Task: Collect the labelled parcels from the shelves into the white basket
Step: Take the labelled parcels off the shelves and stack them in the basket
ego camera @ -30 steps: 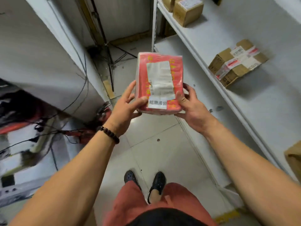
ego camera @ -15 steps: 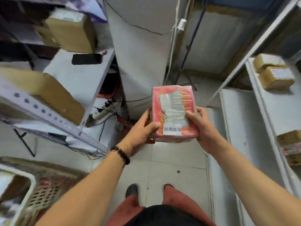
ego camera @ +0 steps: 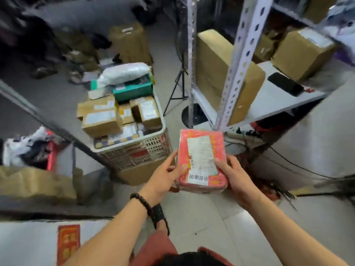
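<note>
In the head view the white basket [ego camera: 153, 148] on the floor is already heaped with labelled boxes [ego camera: 99, 120], while the left hand [ego camera: 165, 175] and right hand [ego camera: 236, 177] each grip a side of the red parcel [ego camera: 201, 160], held near the basket's corner and not yet in it, and brown cartons [ego camera: 303, 48] lie on the shelf [ego camera: 269, 100].

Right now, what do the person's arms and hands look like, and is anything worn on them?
Both arms are bare, with no sleeves in view, and no gloves. The left hand has a bracelet of dark round beads at its wrist. The right hand and its wrist carry nothing visible: no watch, band or ring.
</note>
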